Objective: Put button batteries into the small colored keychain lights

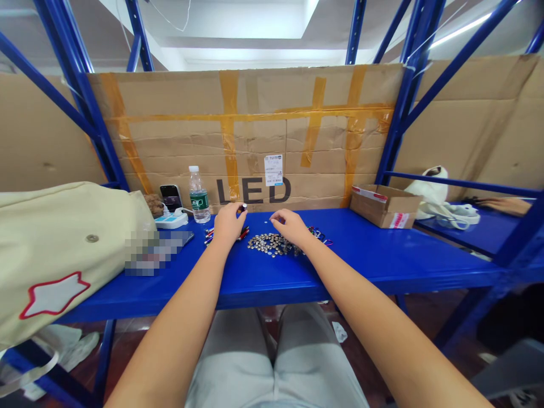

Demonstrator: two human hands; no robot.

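Between the front and back edges of our blue tabletop (365,249) lies a pile of metal discs (268,243). Our left hand (228,224) pinches a small dark piece (242,208) near some pens (243,233). Apart from it, our right hand (290,225) curls by the pile; we cannot tell whether its fingertips hold anything.

Taking the pile of discs (268,243) on the table (361,249) as my clock centre, I have pens (245,233) at 9 o'clock and the bag (76,226) farther out that way. The bottle (199,201) stands at my 10 o'clock, with a power strip (171,220) left of it and a phone (170,197) behind the strip. At 2 o'clock I have a box (396,214), and at 12, behind everything, a cardboard sheet (182,147).
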